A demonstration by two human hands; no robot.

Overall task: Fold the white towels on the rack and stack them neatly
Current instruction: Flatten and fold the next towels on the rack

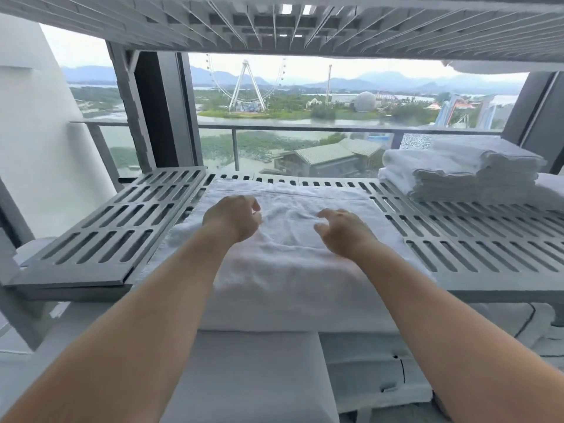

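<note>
A white towel (pixel 293 270) lies spread across the middle of the grey slotted rack shelf (pixel 457 227), its near edge hanging over the shelf front. My left hand (pixel 233 218) hovers over the towel's left part with fingers loosely curled, holding nothing. My right hand (pixel 341 230) is above the towel's centre, fingers relaxed and bent, also holding nothing. A stack of folded white towels (pixel 460 169) sits at the right back of the same shelf.
Another slotted shelf (pixel 274 22) hangs close overhead. The left shelf panel (pixel 106 227) is bare. White linen (pixel 253 377) lies on the level below. Behind the rack is a window with a balcony railing (pixel 305 128).
</note>
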